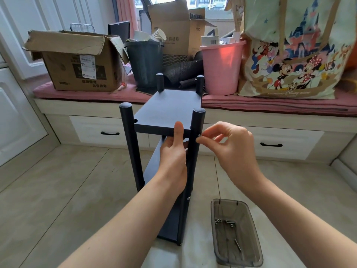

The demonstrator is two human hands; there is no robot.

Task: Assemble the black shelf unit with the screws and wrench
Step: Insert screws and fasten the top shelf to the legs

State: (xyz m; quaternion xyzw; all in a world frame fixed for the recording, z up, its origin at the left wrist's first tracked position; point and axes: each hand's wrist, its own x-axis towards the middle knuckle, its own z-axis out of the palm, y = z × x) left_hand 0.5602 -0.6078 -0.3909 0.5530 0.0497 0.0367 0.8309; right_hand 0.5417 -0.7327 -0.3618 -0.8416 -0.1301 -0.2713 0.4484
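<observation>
Left hand (173, 149) grips the top board (168, 109) of the black shelf unit at its front edge; right hand (229, 149) fingers pinch a screw (199, 135) against the front right post (195, 136).

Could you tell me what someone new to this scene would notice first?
Centre frame, a black shelf unit stands on the tiled floor, the left hand gripping its top board while the right hand pinches a screw at the front right post. A grey tray with loose hardware lies lower right.
</observation>
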